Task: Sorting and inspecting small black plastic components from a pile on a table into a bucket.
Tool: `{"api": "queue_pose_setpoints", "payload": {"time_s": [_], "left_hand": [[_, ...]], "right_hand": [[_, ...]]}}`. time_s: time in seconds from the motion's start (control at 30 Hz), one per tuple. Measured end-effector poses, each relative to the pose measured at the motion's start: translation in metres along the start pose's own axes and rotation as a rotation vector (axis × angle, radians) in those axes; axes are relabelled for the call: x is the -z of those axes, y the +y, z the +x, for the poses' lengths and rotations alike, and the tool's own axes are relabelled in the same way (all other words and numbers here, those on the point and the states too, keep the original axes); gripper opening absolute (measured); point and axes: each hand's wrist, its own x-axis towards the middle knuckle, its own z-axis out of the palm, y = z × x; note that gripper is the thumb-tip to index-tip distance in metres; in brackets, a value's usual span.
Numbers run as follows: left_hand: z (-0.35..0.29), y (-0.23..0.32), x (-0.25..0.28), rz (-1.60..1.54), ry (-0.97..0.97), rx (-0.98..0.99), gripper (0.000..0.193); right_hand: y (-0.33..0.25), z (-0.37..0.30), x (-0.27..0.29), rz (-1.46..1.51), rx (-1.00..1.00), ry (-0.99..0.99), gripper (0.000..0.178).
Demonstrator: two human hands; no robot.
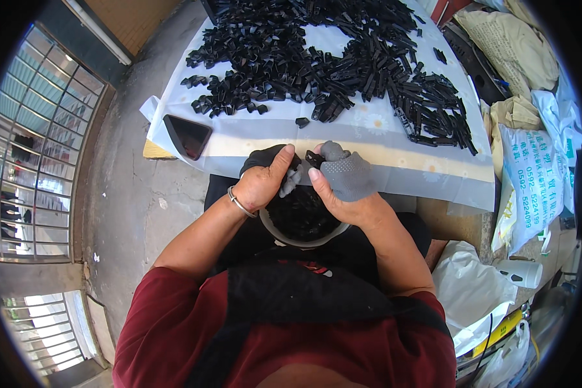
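Note:
Both hands meet over a pale round tub in my lap, filled with small black plastic parts. My right hand, in a grey dotted glove with the thumb bare, pinches a small black plastic part. My left hand wears a dark glove with grey fingertips, its thumb bare and a metal bangle on the wrist. Its fingers are curled closed, and what they hold is hidden. Beyond my hands, short curved black pieces and long narrow black pieces lie heaped on the table.
A pale flowered cloth covers the table. A black phone lies at its near left corner. Sacks, printed bags and a white plastic bag crowd the right side. Barred windows stand left.

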Motion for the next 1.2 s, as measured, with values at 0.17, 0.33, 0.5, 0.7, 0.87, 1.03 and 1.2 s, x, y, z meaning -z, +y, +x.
{"api": "queue_pose_setpoints", "payload": {"time_s": [0.17,0.33,0.5,0.7,0.87,1.03,1.2], "left_hand": [[0.0,0.011,0.005,0.198,0.043,-0.097,0.042],[0.0,0.011,0.003,0.162,0.054,-0.18,0.04],[0.003,0.01,0.001,0.303,0.027,-0.259,0.036],[0.0,0.03,0.001,0.147,-0.007,-0.281,0.036],[0.0,0.029,0.006,0.122,-0.016,-0.126,0.037],[0.0,0.027,0.006,0.224,-0.016,-0.209,0.035],[0.002,0.029,0.007,0.25,0.015,-0.286,0.034]], "right_hand": [[0.002,-0.005,0.0,-0.341,0.153,-0.045,0.027],[0.001,-0.007,-0.003,-0.268,0.166,0.008,0.024],[0.002,-0.009,-0.008,-0.144,0.101,-0.032,0.021],[0.0,-0.01,-0.007,-0.343,0.217,0.082,0.022],[0.0,-0.011,-0.001,-0.274,0.179,0.034,0.021],[0.0,-0.012,-0.002,-0.273,0.199,0.053,0.022],[-0.001,-0.01,0.002,-0.335,0.205,0.054,0.021]]}}
